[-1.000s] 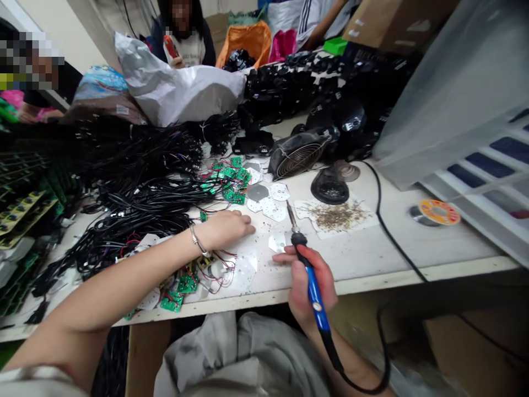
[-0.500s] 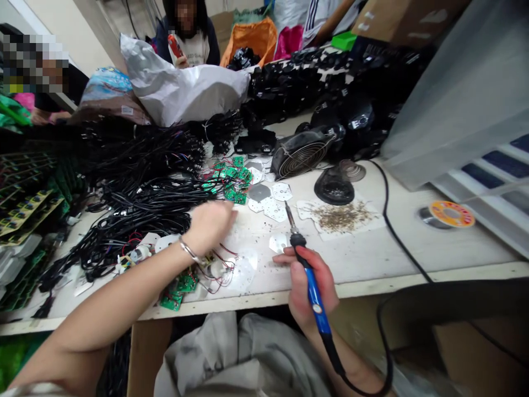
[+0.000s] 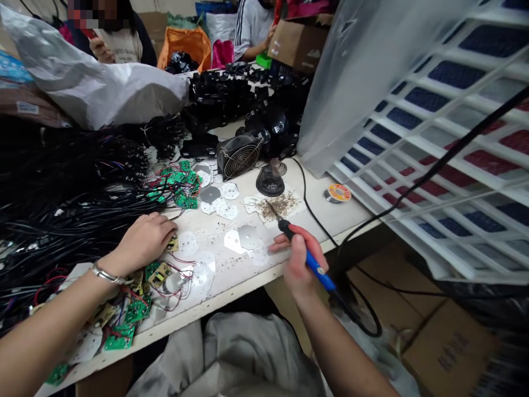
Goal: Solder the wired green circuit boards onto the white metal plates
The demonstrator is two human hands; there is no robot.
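My left hand (image 3: 149, 238), fingers curled downward, grips a small tan circuit board (image 3: 172, 244) that peeks out at the fingertips. Below it lie several green circuit boards (image 3: 137, 310), a tan board with parts (image 3: 160, 274) and thin red wires. My right hand (image 3: 301, 262) is closed around the blue handle of a soldering iron (image 3: 314, 268). Its tip points up and left, over or near brown debris (image 3: 281, 206); contact cannot be made out. Left of this hand lie round and angular white plates (image 3: 248, 238).
Behind are a black iron stand (image 3: 270, 182), a small fan (image 3: 240, 156) and green boards (image 3: 182, 182). Black cables (image 3: 82, 220) cover the left side. A solder spool (image 3: 338, 193) and a white crate (image 3: 413, 138) stand right. The iron's cord (image 3: 359, 325) loops beside my right forearm. Two people sit opposite.
The view has swung to the right. My left hand has come down toward the near boards and onto the tan one. The soldering iron's tip has shifted from the white plates toward the debris.
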